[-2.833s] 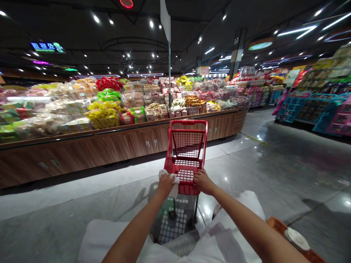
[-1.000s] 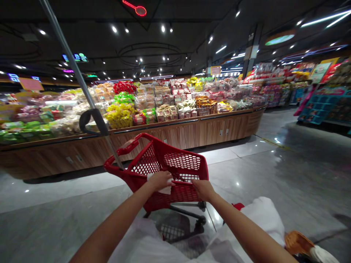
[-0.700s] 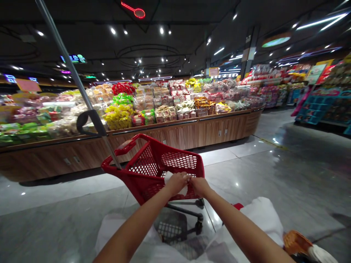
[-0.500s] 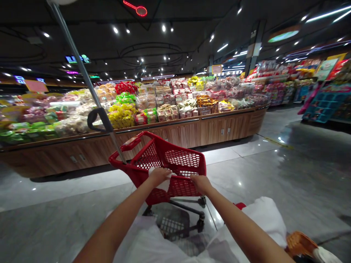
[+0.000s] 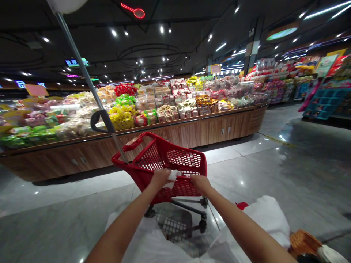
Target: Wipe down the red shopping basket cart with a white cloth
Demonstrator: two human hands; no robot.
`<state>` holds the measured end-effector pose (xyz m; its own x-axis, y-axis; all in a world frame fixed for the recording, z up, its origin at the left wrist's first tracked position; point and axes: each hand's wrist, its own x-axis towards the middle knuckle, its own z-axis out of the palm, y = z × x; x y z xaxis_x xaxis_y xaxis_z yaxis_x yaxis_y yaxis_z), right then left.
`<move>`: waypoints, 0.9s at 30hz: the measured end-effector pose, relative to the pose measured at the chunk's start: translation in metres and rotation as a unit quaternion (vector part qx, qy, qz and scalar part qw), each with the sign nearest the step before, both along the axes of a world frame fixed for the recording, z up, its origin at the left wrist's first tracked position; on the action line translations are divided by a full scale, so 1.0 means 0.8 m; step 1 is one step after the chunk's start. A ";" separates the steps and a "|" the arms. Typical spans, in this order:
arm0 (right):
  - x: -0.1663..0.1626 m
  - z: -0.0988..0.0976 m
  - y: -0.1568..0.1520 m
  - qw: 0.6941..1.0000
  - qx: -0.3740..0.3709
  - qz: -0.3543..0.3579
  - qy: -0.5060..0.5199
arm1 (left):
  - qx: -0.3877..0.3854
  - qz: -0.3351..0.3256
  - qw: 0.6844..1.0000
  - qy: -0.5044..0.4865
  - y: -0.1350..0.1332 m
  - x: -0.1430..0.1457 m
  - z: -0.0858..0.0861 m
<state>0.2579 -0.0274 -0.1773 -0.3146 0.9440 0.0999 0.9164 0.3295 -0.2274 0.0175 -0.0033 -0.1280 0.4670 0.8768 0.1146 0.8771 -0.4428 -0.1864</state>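
A small red mesh shopping cart (image 5: pixel 164 160) stands on the floor in front of me, turned at an angle to the left. My left hand (image 5: pixel 159 178) is closed on a white cloth (image 5: pixel 173 175) pressed against the cart's near rim. My right hand (image 5: pixel 201 182) grips the same rim a little to the right. A grey metal pole (image 5: pixel 90 87) with a black loop handle rises from the cart's left side.
A long wooden display counter (image 5: pixel 175 135) piled with packaged snacks runs across behind the cart. More shelves of goods (image 5: pixel 276 80) stand at the right. Glossy grey floor (image 5: pixel 274 171) spreads to the right. White clothing and an orange shoe (image 5: pixel 303 243) show below.
The cart has swung from facing straight ahead to angled left, with its pole now leaning at the left. My left hand has slid the cloth back and forth along the rim.
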 end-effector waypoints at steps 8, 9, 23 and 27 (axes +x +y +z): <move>0.005 -0.002 0.002 1.000 0.006 0.007 0.028 | -0.011 -0.072 0.997 0.010 -0.001 0.079 -0.035; 0.006 0.000 0.002 0.999 0.009 0.008 0.032 | -0.006 -0.071 0.997 0.021 0.004 0.053 -0.027; 0.020 -0.004 0.020 0.998 0.008 0.038 0.055 | 0.142 -0.122 0.976 0.111 0.015 -0.261 0.073; 0.035 -0.009 0.039 0.997 0.041 0.063 0.028 | 0.143 -0.122 0.975 0.116 -0.012 -0.305 0.085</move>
